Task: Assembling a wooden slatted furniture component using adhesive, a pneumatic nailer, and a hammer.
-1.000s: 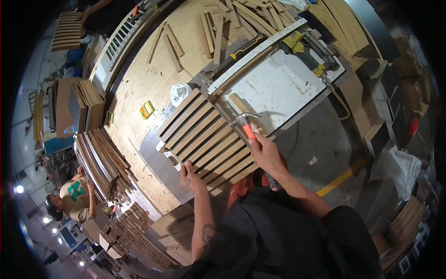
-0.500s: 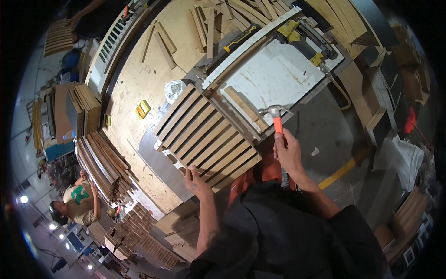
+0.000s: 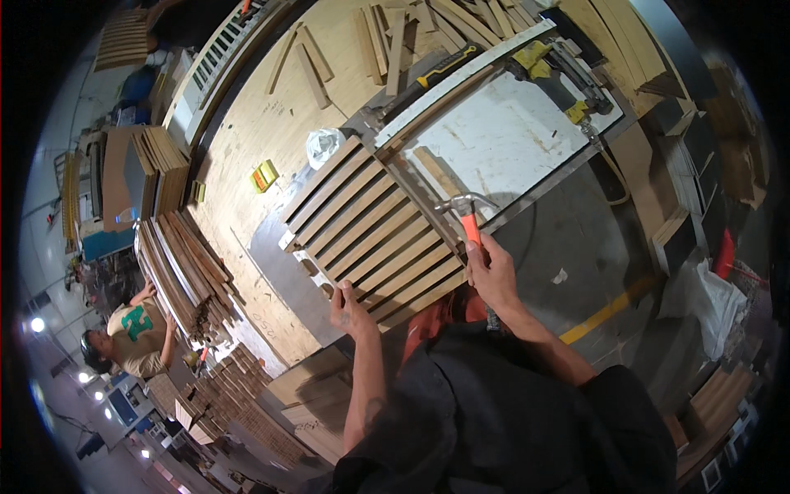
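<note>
A slatted wooden panel [image 3: 374, 226], made of several parallel slats with dark gaps between them, lies on the near part of the workbench. At its near-left edge my left hand [image 3: 355, 314] is closed, fingers and thumb on the panel's side. My right hand [image 3: 494, 276] is wrapped round a claw hammer [image 3: 469, 224] with an orange and dark handle. The metal head hovers at the panel's right edge; whether it touches the wood I cannot tell. A pale notched strip [image 3: 313, 269] shows along the panel's left side, partly under it.
Beyond lies a white board [image 3: 502, 136] with a yellow-green nail gun [image 3: 559, 78]. Loose wood strips [image 3: 313, 74], a yellow box [image 3: 263, 176] and a white plastic bag [image 3: 325, 146] sit on the workbench [image 3: 239, 165]. A co-worker [image 3: 136, 333] is at far left beside stacked curved slats.
The hammer and my right hand have moved left, toward the panel's right edge. My left hand stays at the panel's edge. The whole view has shifted slightly.
</note>
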Action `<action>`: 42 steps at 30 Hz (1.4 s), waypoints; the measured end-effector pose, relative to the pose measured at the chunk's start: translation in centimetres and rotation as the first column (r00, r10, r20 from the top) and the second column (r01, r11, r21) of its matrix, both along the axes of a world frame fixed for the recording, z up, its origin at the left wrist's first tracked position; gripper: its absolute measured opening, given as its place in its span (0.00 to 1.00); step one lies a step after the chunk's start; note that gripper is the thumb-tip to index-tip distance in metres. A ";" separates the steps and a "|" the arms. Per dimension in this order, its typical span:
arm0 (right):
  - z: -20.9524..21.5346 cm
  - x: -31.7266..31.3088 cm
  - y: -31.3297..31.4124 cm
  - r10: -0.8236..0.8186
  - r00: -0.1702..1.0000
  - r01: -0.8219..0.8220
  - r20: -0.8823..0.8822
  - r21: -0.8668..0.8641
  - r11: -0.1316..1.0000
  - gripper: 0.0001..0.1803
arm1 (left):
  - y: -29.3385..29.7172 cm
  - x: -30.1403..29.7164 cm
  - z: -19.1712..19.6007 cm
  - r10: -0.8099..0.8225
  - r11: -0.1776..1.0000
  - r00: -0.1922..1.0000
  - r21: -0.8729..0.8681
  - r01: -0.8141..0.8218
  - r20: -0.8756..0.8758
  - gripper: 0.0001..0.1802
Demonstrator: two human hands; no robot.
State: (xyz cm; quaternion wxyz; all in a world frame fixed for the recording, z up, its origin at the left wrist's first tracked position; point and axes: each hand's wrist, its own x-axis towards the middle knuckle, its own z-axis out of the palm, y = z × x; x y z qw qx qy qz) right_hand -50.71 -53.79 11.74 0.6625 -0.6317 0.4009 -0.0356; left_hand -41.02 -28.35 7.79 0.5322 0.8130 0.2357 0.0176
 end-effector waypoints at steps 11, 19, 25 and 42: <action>2.2 -0.5 -2.7 -0.099 0.995 0.099 -0.003 0.066 0.993 0.11 | 0.5 -2.5 0.4 -0.070 0.986 0.997 0.156 0.065 0.025 0.22; 3.2 -1.7 -4.9 0.284 0.916 -0.366 -0.285 -0.299 0.881 0.12 | 1.5 -4.1 1.5 0.106 0.994 0.990 -0.002 -0.106 0.091 0.22; -0.5 -0.4 -7.4 0.406 0.793 -0.609 -0.454 -0.571 0.551 0.14 | 3.2 -5.3 0.3 0.078 0.997 0.974 0.002 -0.080 0.210 0.20; -4.2 -0.8 -7.1 0.342 0.803 -0.594 -0.489 -0.604 0.531 0.14 | 2.2 -0.1 1.6 -0.070 0.997 0.966 0.050 0.059 0.248 0.25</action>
